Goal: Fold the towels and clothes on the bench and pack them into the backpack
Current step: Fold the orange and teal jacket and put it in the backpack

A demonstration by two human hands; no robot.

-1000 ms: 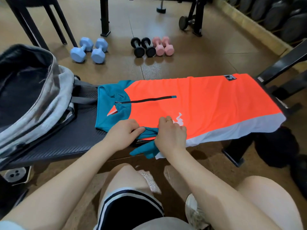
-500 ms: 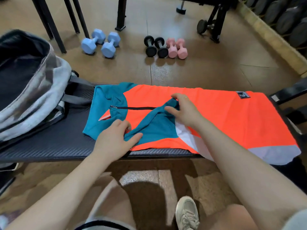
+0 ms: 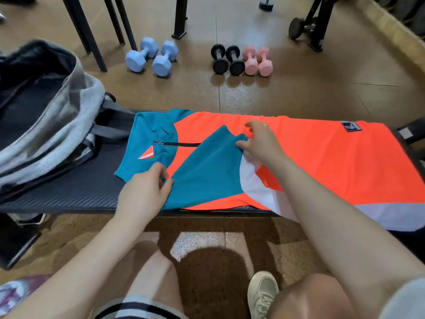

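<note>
Orange-teal sports shirt point(image 3: 310, 157) flat on bench point(image 3: 69, 192) | teal sleeve point(image 3: 207, 171) folded inward, pinched by left hand point(image 3: 142, 192) and right hand point(image 3: 259, 143) | grey backpack point(image 3: 46, 125) open at left end, packing pending.

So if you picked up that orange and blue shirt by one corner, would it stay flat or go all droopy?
Probably droopy: the shirt already bends softly where the right hand folds its teal sleeve over. It looks thin and likely light, since its near edge sags off the bench. It may slide a bit; the fabric looks smooth, and the left hand seems to hold it down.
</note>
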